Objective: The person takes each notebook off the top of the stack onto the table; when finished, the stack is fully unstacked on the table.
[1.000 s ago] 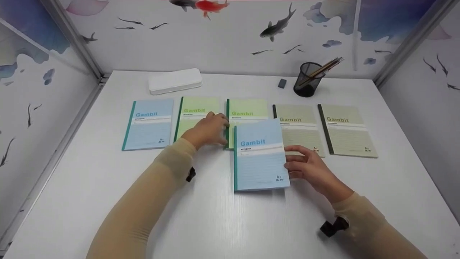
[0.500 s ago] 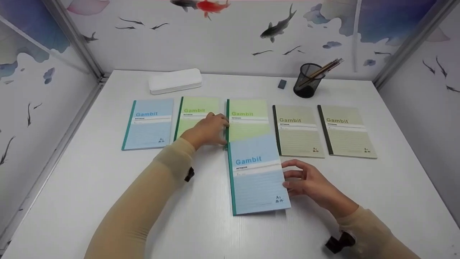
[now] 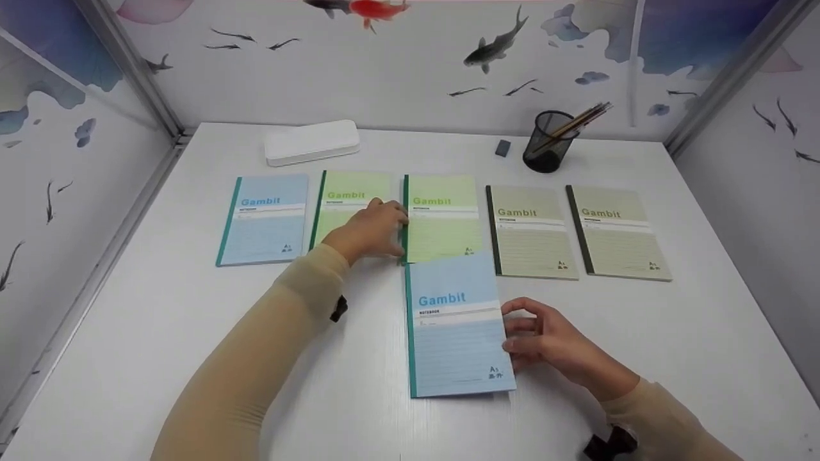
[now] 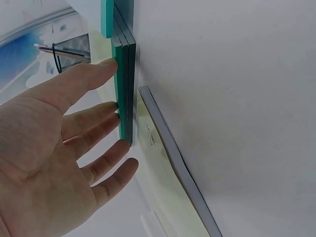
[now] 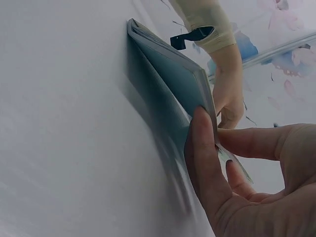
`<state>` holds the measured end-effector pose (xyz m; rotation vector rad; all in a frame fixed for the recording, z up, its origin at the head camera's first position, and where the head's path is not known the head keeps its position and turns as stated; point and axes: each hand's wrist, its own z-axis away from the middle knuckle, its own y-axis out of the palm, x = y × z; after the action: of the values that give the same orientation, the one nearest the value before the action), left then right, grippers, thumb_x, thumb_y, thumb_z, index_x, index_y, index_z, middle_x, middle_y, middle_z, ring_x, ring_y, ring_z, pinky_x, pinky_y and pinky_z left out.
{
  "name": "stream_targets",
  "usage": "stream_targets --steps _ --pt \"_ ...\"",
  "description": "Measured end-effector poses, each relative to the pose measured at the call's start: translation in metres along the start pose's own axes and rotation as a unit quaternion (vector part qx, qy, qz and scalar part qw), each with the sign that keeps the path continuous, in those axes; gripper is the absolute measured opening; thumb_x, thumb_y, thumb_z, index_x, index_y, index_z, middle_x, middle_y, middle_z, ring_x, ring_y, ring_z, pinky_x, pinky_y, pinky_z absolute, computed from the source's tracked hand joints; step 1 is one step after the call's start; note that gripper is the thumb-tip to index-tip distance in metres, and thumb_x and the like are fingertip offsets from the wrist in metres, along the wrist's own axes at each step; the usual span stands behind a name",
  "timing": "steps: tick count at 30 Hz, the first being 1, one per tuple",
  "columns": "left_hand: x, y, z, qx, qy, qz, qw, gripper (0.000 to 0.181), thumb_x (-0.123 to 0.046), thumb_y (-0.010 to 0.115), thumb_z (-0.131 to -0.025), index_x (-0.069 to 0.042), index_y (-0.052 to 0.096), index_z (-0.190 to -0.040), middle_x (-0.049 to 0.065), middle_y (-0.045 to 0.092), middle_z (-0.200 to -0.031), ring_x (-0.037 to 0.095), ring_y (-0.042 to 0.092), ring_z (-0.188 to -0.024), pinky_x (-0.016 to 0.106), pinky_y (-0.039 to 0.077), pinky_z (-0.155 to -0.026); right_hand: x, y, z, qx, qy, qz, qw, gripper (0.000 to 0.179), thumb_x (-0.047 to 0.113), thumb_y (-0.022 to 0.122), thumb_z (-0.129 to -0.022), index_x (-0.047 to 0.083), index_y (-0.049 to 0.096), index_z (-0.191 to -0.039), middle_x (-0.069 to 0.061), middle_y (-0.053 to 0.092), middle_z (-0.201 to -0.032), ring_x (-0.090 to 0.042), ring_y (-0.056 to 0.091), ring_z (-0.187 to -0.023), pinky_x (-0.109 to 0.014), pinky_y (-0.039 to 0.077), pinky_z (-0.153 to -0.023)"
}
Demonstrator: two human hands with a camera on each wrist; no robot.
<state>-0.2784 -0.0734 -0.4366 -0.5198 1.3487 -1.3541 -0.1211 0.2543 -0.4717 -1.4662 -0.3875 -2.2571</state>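
My right hand (image 3: 557, 342) pinches the right edge of a blue notebook (image 3: 455, 352), its thumb on the cover side. In the right wrist view, the notebook's underside (image 5: 170, 74) shows, with one edge raised off the table. The notebook's top edge overlaps the bottom of a light green notebook (image 3: 442, 234). Against that green notebook's dark spine (image 4: 120, 89), the fingertips of my left hand (image 3: 368, 230) rest, fingers loosely extended. The left wrist view shows stacked layers at this spine. A second green notebook (image 3: 355, 184) lies partly under the left hand and wrist.
Another blue notebook (image 3: 264, 224) lies at the row's left end. Two olive-grey notebooks, one inner (image 3: 535, 246) and one outer (image 3: 621, 246), lie on the right. Behind stand a white case (image 3: 312, 144), a dark eraser (image 3: 503, 148) and a mesh cup (image 3: 549, 144) of pencils.
My right hand has drawn the blue notebook toward me, uncovering most of the middle green notebook and the inner olive-grey one. The left hand has stayed in place.
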Motion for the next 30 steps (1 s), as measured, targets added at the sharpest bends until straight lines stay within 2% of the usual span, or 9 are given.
stream_targets --steps 7,11,16,21,24,26,30 --pt "-0.001 0.000 0.000 -0.005 0.005 -0.011 0.9999 0.065 -0.029 0.081 -0.089 -0.012 0.058 -0.147 0.002 0.047 -0.157 0.027 0.041 -0.136 0.043 0.040 -0.118 0.001 0.005 0.000 -0.021 0.013 0.020 0.9995 0.059 0.005 0.078 -0.087 0.001 0.044 -0.135 -0.013 0.072 -0.113 -0.025 0.073 -0.093 -0.042 0.064 -0.077" --pt "-0.002 0.000 0.000 -0.007 0.000 -0.010 0.9999 0.065 -0.028 0.082 -0.089 -0.012 0.058 -0.147 0.001 0.048 -0.157 0.026 0.041 -0.136 0.042 0.040 -0.117 0.002 0.008 -0.001 -0.039 0.007 0.056 0.9977 0.070 0.003 0.082 -0.082 0.002 0.041 -0.139 -0.014 0.068 -0.106 -0.024 0.073 -0.084 -0.045 0.064 -0.074" --pt "-0.002 0.000 0.000 -0.006 -0.006 -0.001 1.0000 0.066 -0.028 0.082 -0.089 -0.013 0.057 -0.148 0.000 0.048 -0.157 0.024 0.041 -0.133 0.041 0.041 -0.116 0.003 0.011 0.000 -0.047 -0.012 0.106 0.9932 0.082 0.000 0.084 -0.080 0.009 0.038 -0.147 -0.016 0.067 -0.105 -0.023 0.072 -0.076 -0.042 0.063 -0.072" --pt "-0.003 0.000 0.002 -0.011 -0.008 0.007 0.9999 0.065 -0.027 0.083 -0.088 -0.013 0.058 -0.147 0.000 0.048 -0.155 0.024 0.041 -0.132 0.042 0.042 -0.115 0.006 0.013 0.000 -0.040 -0.025 0.157 0.9865 0.076 0.005 0.085 -0.080 0.009 0.047 -0.146 -0.018 0.067 -0.105 -0.025 0.073 -0.076 -0.040 0.063 -0.069" --pt "-0.003 -0.001 0.003 -0.011 -0.011 0.010 0.9998 0.065 -0.026 0.083 -0.088 -0.012 0.058 -0.147 0.000 0.049 -0.155 0.024 0.042 -0.131 0.042 0.042 -0.115 0.007 0.015 -0.001 -0.039 -0.028 0.196 0.9794 0.067 0.012 0.086 -0.082 0.008 0.055 -0.141 -0.015 0.067 -0.102 -0.024 0.071 -0.072 -0.039 0.063 -0.063" --pt "-0.003 0.000 0.004 -0.012 -0.011 0.012 0.9998 0.065 -0.026 0.083 -0.088 -0.012 0.058 -0.147 0.000 0.049 -0.154 0.023 0.042 -0.130 0.042 0.043 -0.114 0.008 0.018 -0.002 -0.042 -0.033 0.232 0.9713 0.064 0.017 0.087 -0.083 0.009 0.057 -0.139 -0.012 0.067 -0.099 -0.022 0.069 -0.067 -0.036 0.061 -0.060" --pt "-0.002 0.000 0.003 -0.014 -0.010 0.013 0.9998 0.064 -0.025 0.083 -0.088 -0.012 0.059 -0.146 0.000 0.049 -0.154 0.023 0.043 -0.130 0.041 0.043 -0.114 0.013 0.023 -0.003 -0.042 -0.037 0.286 0.9565 0.063 0.016 0.086 -0.083 0.011 0.057 -0.139 -0.010 0.067 -0.098 -0.019 0.067 -0.062 -0.033 0.058 -0.055"
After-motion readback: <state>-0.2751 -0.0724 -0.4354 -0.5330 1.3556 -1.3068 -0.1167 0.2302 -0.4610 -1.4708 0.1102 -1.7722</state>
